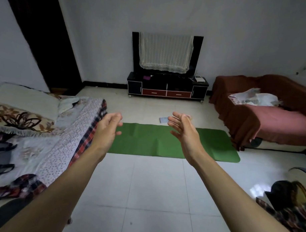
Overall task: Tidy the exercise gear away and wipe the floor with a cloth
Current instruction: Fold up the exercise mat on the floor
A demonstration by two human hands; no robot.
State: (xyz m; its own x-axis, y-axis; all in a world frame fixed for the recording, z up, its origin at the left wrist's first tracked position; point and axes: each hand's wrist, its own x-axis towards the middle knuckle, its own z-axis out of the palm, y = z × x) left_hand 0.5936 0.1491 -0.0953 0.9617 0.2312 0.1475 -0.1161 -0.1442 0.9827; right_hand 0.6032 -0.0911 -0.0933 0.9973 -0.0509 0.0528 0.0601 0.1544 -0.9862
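The left hand and right hand hover empty, fingers relaxed, over the green mat.

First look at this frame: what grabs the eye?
The green mat lies flat and unrolled across the white tiled floor mid-room. Both arms reach out toward it, left hand and right hand open and holding nothing. Beyond the mat a small folded cloth lies on the tiles, and a lace-draped TV sits on a black stand at the far wall.
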